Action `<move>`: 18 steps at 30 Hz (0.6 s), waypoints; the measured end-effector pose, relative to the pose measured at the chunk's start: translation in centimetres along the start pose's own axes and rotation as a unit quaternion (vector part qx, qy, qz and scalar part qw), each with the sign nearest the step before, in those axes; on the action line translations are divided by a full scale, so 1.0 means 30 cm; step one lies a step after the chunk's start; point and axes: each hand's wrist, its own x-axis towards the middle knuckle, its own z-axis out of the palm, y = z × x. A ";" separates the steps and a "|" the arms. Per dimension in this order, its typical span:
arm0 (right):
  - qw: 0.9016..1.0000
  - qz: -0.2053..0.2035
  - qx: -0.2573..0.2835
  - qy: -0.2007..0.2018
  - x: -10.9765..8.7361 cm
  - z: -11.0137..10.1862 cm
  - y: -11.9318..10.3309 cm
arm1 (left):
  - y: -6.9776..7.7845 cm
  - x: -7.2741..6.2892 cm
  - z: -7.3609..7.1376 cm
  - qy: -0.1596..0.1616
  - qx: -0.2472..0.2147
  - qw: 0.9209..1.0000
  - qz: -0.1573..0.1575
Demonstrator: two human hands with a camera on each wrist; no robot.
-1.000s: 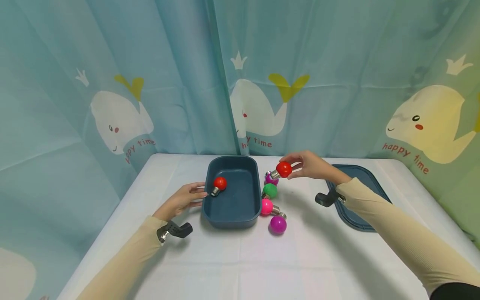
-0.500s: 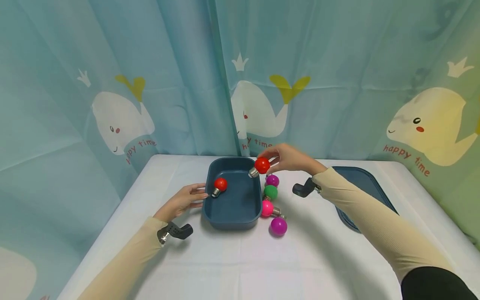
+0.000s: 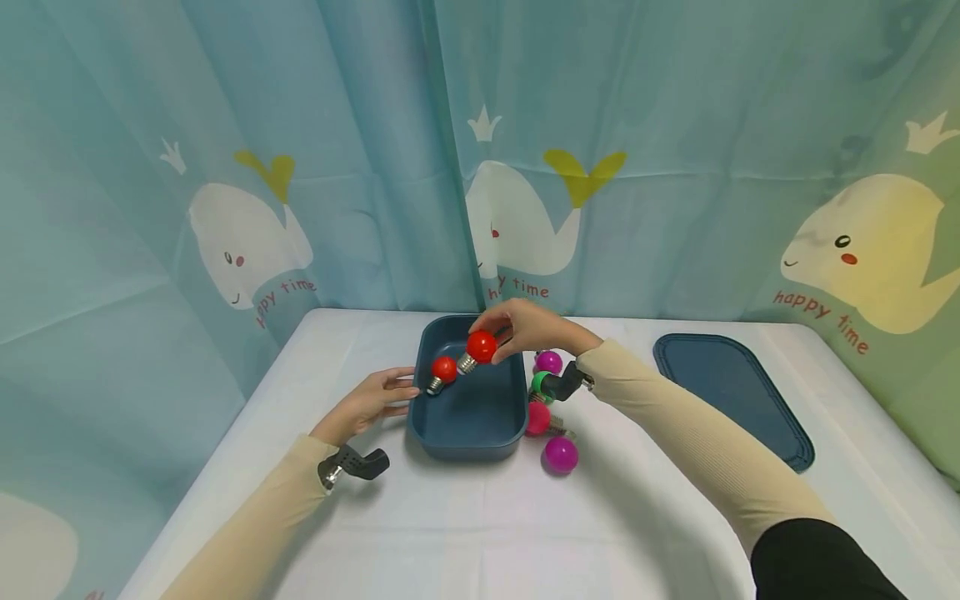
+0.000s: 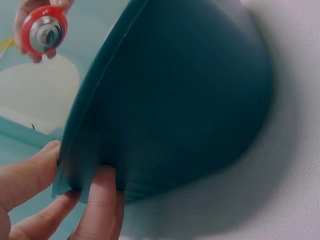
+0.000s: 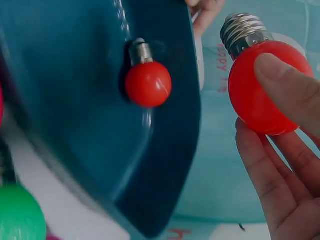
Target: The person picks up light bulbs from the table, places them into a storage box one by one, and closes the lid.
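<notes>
In the head view, my right hand [image 3: 517,325] pinches a red light bulb [image 3: 482,347] over the dark blue plastic box [image 3: 468,455], its metal screw base pointing down and left. The right wrist view shows my thumb and fingers around the red globe. Inside the box, near its left wall, lies another red light bulb [image 5: 148,84]. My left hand [image 3: 367,402] touches the left side of the box with extended fingers; in the left wrist view, its fingertips [image 4: 102,180] rest against the outer wall and rim.
Along the box's right side lie a purple bulb [image 3: 549,362], a green bulb [image 3: 540,382], a pink bulb [image 3: 537,418] and another purple bulb [image 3: 560,455]. A dark blue lid [image 3: 733,396] lies on the white-covered table at right. A whale-print curtain [image 3: 675,242] hangs behind.
My right hand has carried the red bulb leftward, from above the loose bulbs to over the box. My left hand stays at the box's left side.
</notes>
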 end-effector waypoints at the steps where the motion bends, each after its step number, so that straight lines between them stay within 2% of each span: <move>1: 1.000 -0.002 0.002 -0.004 0.007 0.010 -0.003 | -0.001 0.000 0.000 -0.001 -0.002 1.000 0.001; 18: 0.998 -0.016 0.008 -0.062 0.117 0.141 -0.005 | 0.002 -0.001 0.002 0.006 -0.004 1.000 -0.004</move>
